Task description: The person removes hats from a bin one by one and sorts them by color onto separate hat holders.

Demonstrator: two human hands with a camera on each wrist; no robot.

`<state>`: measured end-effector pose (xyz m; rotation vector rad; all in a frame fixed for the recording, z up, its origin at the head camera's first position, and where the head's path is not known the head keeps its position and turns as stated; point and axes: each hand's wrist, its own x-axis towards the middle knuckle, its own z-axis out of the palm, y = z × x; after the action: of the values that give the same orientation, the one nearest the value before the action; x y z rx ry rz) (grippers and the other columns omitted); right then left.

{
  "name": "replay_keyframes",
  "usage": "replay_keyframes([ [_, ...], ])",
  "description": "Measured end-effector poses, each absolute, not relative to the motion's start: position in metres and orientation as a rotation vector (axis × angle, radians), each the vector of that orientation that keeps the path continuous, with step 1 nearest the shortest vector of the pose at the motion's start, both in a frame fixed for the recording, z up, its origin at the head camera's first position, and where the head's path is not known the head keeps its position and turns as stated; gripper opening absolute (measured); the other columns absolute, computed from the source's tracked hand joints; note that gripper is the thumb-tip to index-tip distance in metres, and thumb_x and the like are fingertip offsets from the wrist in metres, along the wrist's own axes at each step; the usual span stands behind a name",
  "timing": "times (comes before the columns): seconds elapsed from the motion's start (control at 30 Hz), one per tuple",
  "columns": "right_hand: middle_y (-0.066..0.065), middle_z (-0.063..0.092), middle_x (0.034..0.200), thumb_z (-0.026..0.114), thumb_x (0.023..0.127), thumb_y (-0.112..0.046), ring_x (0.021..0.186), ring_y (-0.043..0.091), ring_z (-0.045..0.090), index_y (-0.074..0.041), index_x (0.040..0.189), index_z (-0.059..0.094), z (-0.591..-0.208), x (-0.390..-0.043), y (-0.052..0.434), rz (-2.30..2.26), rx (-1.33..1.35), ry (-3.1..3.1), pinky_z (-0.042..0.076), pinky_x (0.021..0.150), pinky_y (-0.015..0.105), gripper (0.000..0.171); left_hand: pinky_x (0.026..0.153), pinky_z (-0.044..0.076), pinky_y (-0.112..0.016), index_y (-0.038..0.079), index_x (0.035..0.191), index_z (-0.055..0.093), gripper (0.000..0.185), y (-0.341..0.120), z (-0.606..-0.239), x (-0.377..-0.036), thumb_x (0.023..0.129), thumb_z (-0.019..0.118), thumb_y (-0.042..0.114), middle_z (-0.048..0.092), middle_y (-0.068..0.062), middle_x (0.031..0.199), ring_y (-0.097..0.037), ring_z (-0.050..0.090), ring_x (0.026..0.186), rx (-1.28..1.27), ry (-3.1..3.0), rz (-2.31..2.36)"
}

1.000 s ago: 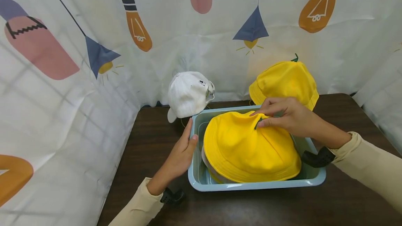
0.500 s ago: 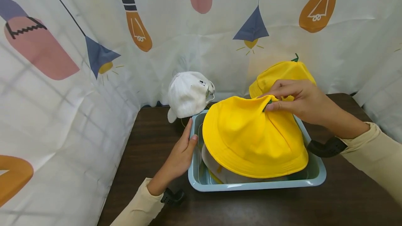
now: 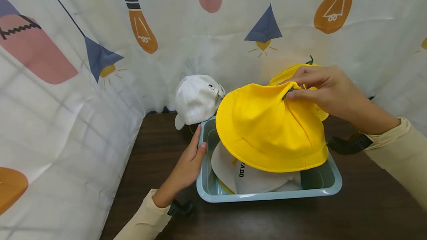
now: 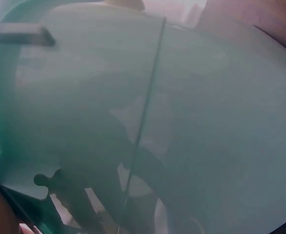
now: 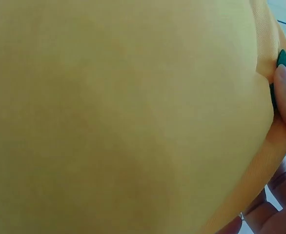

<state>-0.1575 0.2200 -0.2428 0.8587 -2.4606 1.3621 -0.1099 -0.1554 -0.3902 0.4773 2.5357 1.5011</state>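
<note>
In the head view my right hand [image 3: 328, 90] pinches a yellow bucket hat [image 3: 267, 129] by the green tab on its crown. The hat hangs over a light blue plastic bin [image 3: 260, 197], its brim tilted down to the left. Yellow cloth fills most of the right wrist view, with the thumb [image 5: 285, 92] pressing the tab at the right edge. My left hand [image 3: 186, 162] holds the bin's left rim, thumb on top and fingers along the outer wall. Inside the bin lies a white hat [image 3: 257, 180] with dark lettering, a strip of yellow under it.
Behind the bin's left corner stands a white baseball cap [image 3: 197, 99]. Another yellow hat [image 3: 287, 74] sits at the back right, mostly hidden behind the raised one. The dark wooden table [image 3: 160, 140] meets a printed curtain [image 3: 160, 73] at the back and left.
My right hand has lifted the yellow hat up out of the bin and slightly right, uncovering the lettered white hat. The left hand keeps its place on the rim.
</note>
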Motion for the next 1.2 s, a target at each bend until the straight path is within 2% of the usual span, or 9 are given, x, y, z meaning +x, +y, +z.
replay_keyframes([
  [0.23,0.006,0.067,0.095,0.075,0.092,-0.003,0.089,0.020,0.054,-0.006,0.108,0.080,-0.228,-0.163,0.226,1.341,0.683,-2.502,0.053,0.070,0.011,0.017,0.125,0.014,-0.056,0.016,0.165,-0.002,0.064,-0.156,-0.392,-0.110,0.113,0.034,0.026,0.000,-0.004,0.173,-0.028,0.009,0.159,0.488,2.538,1.507],
  [0.37,0.006,0.065,0.099,0.074,0.093,-0.008,0.094,0.019,0.052,-0.008,0.114,0.079,-0.222,-0.167,0.232,1.334,0.605,-2.516,0.053,0.071,0.010,0.021,0.125,0.014,-0.056,0.018,0.165,-0.002,0.065,-0.156,-0.392,-0.110,0.113,0.034,0.029,0.001,-0.001,0.173,-0.027,0.011,0.159,0.475,2.529,1.514],
  [0.53,0.006,0.065,0.103,0.074,0.093,-0.007,0.095,0.020,0.050,-0.007,0.119,0.077,-0.213,-0.173,0.240,1.325,0.579,-2.499,0.052,0.072,0.009,0.026,0.125,0.015,-0.055,0.019,0.166,-0.003,0.065,-0.157,-0.391,-0.109,0.113,0.035,0.030,0.001,0.000,0.173,-0.025,0.011,0.158,0.468,2.505,1.530],
  [0.67,0.007,0.064,0.104,0.072,0.093,-0.005,0.097,0.020,0.047,-0.004,0.120,0.076,-0.205,-0.177,0.246,1.335,0.551,-2.461,0.051,0.074,0.008,0.027,0.125,0.015,-0.054,0.018,0.166,-0.003,0.065,-0.156,-0.391,-0.110,0.113,0.035,0.029,0.002,0.000,0.173,-0.026,0.010,0.159,0.482,2.499,1.538],
  [0.77,0.007,0.064,0.109,0.070,0.094,-0.002,0.101,0.019,0.047,-0.002,0.124,0.073,-0.198,-0.181,0.251,1.400,0.520,-2.408,0.051,0.081,0.006,0.030,0.124,0.016,-0.054,0.018,0.166,-0.003,0.065,-0.156,-0.391,-0.110,0.113,0.035,0.029,0.002,0.000,0.173,-0.026,0.010,0.159,0.496,2.494,1.549],
  [0.87,0.008,0.064,0.115,0.068,0.093,0.003,0.104,0.021,0.047,0.003,0.126,0.071,-0.194,-0.186,0.256,1.500,0.514,-2.332,0.053,0.087,0.010,0.033,0.124,0.016,-0.053,0.019,0.166,-0.003,0.065,-0.156,-0.391,-0.110,0.113,0.035,0.028,0.002,0.000,0.173,-0.025,0.009,0.159,0.500,2.484,1.564],
  [1.0,0.010,0.066,0.120,0.068,0.092,0.007,0.106,0.022,0.051,0.006,0.127,0.068,-0.193,-0.193,0.264,1.587,0.540,-2.247,0.054,0.090,0.013,0.035,0.123,0.018,-0.053,0.018,0.166,-0.003,0.065,-0.156,-0.390,-0.109,0.113,0.035,0.025,0.002,0.000,0.173,-0.026,0.010,0.158,0.500,2.472,1.574],
  [1.2,0.010,0.067,0.117,0.067,0.093,0.005,0.105,0.022,0.059,0.010,0.127,0.066,-0.193,-0.199,0.277,1.657,0.552,-2.154,0.053,0.091,0.014,0.035,0.122,0.019,-0.054,0.015,0.165,-0.003,0.066,-0.155,-0.390,-0.108,0.113,0.036,0.023,0.002,-0.001,0.173,-0.027,0.011,0.158,0.502,2.468,1.572],
])
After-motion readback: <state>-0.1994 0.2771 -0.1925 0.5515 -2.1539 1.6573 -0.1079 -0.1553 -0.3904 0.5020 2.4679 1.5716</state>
